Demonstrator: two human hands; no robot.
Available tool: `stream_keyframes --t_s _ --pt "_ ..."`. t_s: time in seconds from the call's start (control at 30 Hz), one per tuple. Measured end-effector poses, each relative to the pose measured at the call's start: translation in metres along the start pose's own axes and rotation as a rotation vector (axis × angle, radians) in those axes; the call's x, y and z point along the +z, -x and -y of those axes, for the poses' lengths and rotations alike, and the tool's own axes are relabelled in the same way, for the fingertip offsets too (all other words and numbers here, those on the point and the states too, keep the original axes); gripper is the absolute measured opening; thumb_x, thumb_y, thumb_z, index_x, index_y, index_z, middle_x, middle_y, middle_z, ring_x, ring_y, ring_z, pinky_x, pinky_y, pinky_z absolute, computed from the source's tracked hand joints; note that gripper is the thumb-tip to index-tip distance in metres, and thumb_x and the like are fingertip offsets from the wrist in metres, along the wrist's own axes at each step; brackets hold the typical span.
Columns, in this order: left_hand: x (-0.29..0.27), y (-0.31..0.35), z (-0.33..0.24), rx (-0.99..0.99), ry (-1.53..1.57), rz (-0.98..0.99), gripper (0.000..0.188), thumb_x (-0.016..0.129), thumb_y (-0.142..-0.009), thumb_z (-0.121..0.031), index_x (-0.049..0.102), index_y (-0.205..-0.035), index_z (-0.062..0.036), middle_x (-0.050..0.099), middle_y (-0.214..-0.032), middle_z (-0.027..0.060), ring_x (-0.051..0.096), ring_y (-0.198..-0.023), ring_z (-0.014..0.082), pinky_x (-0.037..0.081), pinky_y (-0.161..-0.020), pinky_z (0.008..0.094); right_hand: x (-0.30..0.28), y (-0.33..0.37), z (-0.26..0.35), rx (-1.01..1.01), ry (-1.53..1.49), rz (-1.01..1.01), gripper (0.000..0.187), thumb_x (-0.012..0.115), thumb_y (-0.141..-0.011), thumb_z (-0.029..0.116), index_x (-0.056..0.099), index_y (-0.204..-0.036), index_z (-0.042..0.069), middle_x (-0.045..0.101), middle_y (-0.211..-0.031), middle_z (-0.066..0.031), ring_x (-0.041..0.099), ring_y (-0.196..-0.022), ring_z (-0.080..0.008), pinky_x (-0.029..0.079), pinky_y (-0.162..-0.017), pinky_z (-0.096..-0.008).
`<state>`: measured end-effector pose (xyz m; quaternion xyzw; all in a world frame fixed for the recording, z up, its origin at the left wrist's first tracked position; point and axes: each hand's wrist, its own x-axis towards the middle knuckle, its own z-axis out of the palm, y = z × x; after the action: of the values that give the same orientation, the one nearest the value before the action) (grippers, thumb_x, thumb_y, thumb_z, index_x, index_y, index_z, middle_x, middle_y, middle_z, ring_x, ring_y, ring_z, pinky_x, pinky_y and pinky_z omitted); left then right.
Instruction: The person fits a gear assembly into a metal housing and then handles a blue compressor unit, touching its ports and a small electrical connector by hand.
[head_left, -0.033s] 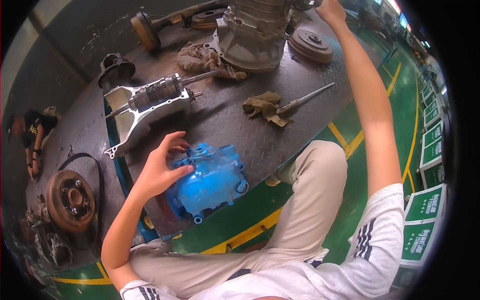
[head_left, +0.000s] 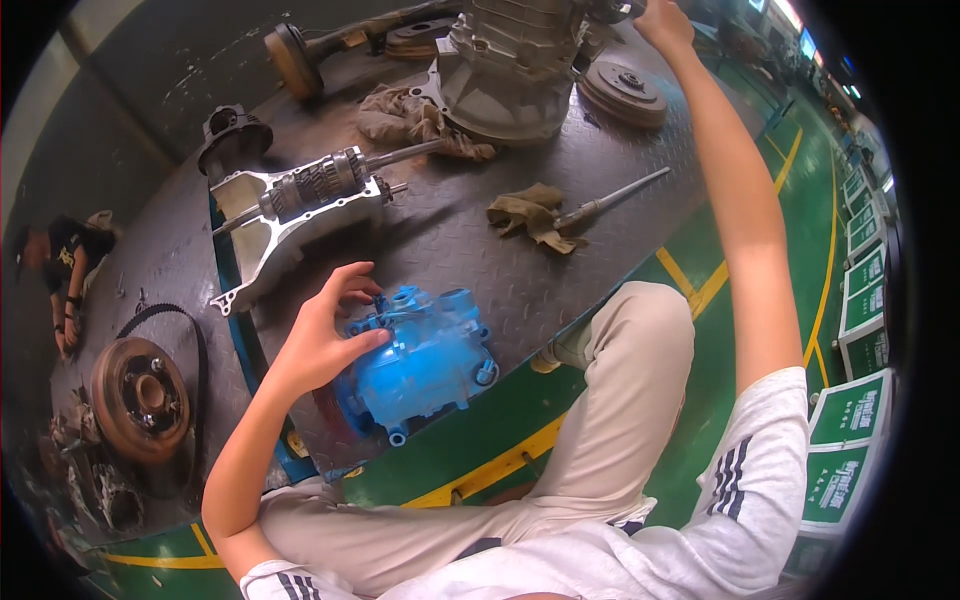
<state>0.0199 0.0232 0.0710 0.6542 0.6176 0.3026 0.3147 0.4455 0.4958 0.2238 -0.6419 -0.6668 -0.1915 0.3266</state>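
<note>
A blue compressor-like unit (head_left: 425,360) with ports and bolt lugs lies on the near edge of the metal workbench. My left hand (head_left: 335,335) is curved over its left end, thumb against the blue casing and fingers bent round the far side; the fingertips are partly hidden. My right arm is stretched far forward. At the top edge of the picture my right hand (head_left: 667,25) is beside the dark end of a large upright grey gearbox housing (head_left: 515,85). Its fingers are cut off by the frame, so its grip is not visible.
Left of centre lies an opened gearbox half (head_left: 300,200) with gears and shaft. A brown rag (head_left: 530,212) touches a metal rod (head_left: 625,197). Round discs (head_left: 625,92), a rusty drum (head_left: 142,400) and a toothed belt (head_left: 200,350) sit around. Another person (head_left: 75,255) is at the far left.
</note>
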Motion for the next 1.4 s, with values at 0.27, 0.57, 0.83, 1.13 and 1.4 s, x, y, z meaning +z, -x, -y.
stream_keyframes --t_s 0.27,0.57,0.83,1.13,1.4 --pt "0.0 0.002 0.001 0.034 -0.044 -0.003 0.087 0.087 -0.079 -0.025 0.048 -0.155 -0.0086 0.071 -0.133 0.0158 0.067 -0.125 0.0318 0.05 -0.109 0.0453 0.014 -0.007 -0.019 -0.033 0.141 -0.019 0.034 0.069 -0.087 0.028 0.075 -0.113 0.007 0.078 -0.112 -0.0244 0.074 -0.108 -0.0466 0.06 -0.089 -0.0567" --pt "0.001 0.003 0.004 0.054 -0.041 -0.009 0.085 0.087 -0.08 -0.022 0.047 -0.154 -0.0067 0.071 -0.133 0.0174 0.067 -0.126 0.0334 0.05 -0.111 0.0476 -0.02 0.022 0.0 -0.068 0.219 -0.025 0.033 0.072 -0.086 0.029 0.078 -0.108 0.006 0.079 -0.111 -0.0234 0.075 -0.107 -0.046 0.061 -0.089 -0.0548" --pt "-0.001 0.001 0.004 0.014 -0.017 0.001 0.086 0.088 -0.079 -0.022 0.048 -0.154 -0.0072 0.069 -0.136 0.0187 0.067 -0.128 0.0336 0.052 -0.11 0.0471 -0.036 0.044 0.009 -0.058 0.247 -0.07 0.025 0.074 -0.082 0.021 0.08 -0.101 0.005 0.079 -0.107 -0.0234 0.077 -0.104 -0.0453 0.063 -0.088 -0.0531" --pt "-0.001 -0.002 0.007 -0.029 0.064 0.009 0.091 0.089 -0.077 -0.029 0.048 -0.156 -0.0099 0.071 -0.131 0.0135 0.067 -0.123 0.0282 0.048 -0.11 0.0452 -0.01 0.012 -0.019 -0.441 -0.031 -0.217 0.066 0.078 -0.09 0.06 0.066 -0.124 0.005 0.076 -0.114 -0.0265 0.072 -0.11 -0.0483 0.058 -0.091 -0.0575" --pt "0.0 -0.002 0.007 -0.028 0.045 -0.006 0.093 0.09 -0.075 -0.029 0.049 -0.156 -0.0095 0.071 -0.131 0.013 0.067 -0.123 0.0276 0.047 -0.11 0.0442 -0.006 -0.014 0.007 -0.343 0.106 -0.218 0.065 0.086 -0.081 0.055 0.07 -0.116 0.003 0.076 -0.092 -0.0267 0.075 -0.092 -0.0463 0.061 -0.083 -0.0562"
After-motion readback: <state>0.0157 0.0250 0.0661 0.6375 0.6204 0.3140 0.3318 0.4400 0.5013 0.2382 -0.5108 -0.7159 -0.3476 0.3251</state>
